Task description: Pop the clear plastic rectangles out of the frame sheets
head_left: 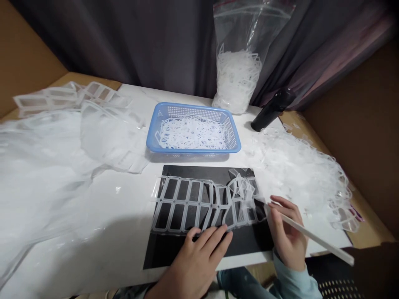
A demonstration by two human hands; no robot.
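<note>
A translucent silicone sheet of rectangular frames (199, 203) lies on a black mat (174, 249) at the table's near edge. My left hand (196, 257) lies flat with its fingers stretched out, pressing the sheet's near edge. My right hand (288, 232) is closed around a thin white stick (314, 236), held like a pen. The stick's tip touches the crumpled right end of the sheet.
A blue basket (193, 109) of loose white rings stands behind the mat. A clear zip bag (240, 62) of the same rings leans on the curtain beside a black cylinder (271, 110). Piles of translucent scraps lie left (62, 137) and right (305, 170).
</note>
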